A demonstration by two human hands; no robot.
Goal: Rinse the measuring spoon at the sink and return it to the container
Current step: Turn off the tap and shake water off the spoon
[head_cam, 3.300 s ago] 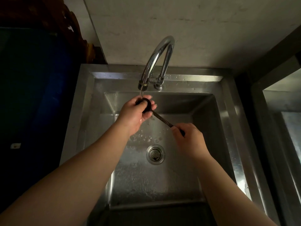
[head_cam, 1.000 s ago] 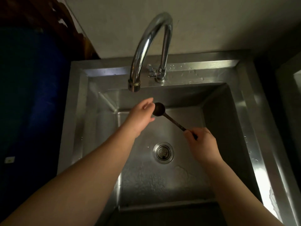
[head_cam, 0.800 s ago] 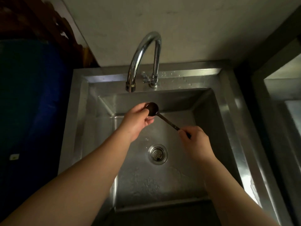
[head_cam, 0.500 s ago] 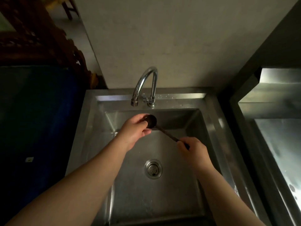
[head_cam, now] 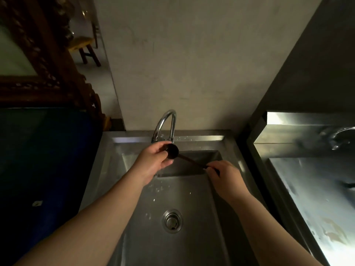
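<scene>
A dark measuring spoon with a long thin handle is held over the steel sink, just below the curved chrome tap. My left hand cups the round bowl of the spoon, thumb and fingers around it. My right hand pinches the far end of the handle. Water drips below my left hand and droplets lie on the sink floor. No container is in view.
The drain strainer sits in the sink floor. A second steel basin lies to the right. A dark blue surface borders the left. A carved wooden frame and a stool stand at the back left.
The spoon has risen close under the tap spout and my left hand has closed around its bowl. The view has tilted up, showing more wall. The steady stream seen earlier has stopped.
</scene>
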